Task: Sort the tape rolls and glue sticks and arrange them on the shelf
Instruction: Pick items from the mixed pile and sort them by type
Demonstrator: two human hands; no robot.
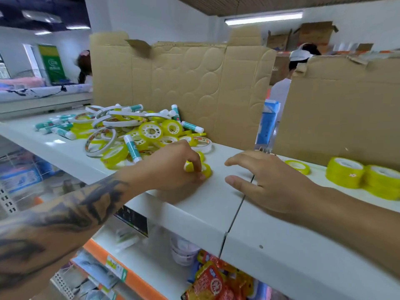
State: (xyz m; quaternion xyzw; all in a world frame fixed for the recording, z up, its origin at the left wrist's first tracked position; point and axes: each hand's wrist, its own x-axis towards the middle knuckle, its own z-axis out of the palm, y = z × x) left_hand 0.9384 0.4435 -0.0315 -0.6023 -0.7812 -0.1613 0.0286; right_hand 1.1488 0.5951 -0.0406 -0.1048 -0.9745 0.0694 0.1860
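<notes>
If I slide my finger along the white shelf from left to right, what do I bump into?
Glue sticks → messy pile of tape rolls → left hand pinching small yellow rolls → right hand → flat yellow roll → stacked yellow rolls.

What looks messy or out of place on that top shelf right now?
The unsorted pile on the shelf: tape rolls and glue sticks jumbled, some rolls on edge. The thin yellow roll lies flat, apart from the stacked rolls.
</notes>
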